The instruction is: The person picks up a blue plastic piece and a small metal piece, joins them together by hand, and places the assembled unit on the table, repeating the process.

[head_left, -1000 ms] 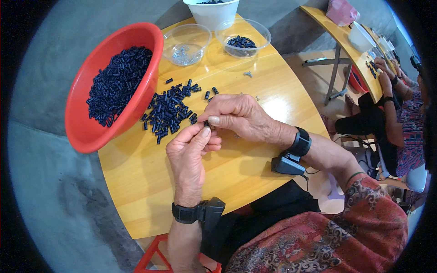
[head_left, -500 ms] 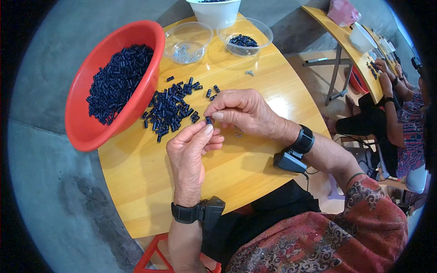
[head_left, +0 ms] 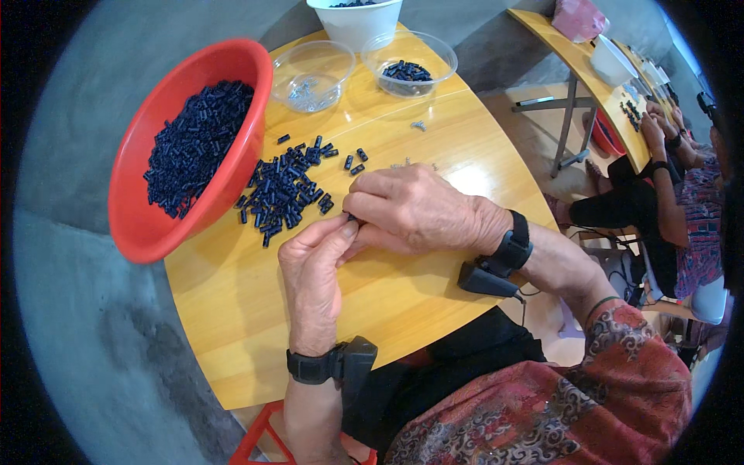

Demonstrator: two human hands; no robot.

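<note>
Left hand [head_left: 314,267] and right hand [head_left: 415,209] meet fingertip to fingertip above the wooden table [head_left: 403,291], both pinched shut on one small dark piece [head_left: 351,218]. A loose pile of dark pieces [head_left: 285,190] lies just beyond the hands, beside the red bowl [head_left: 136,229]. Two clear bowls [head_left: 314,74] stand farther back.
</note>
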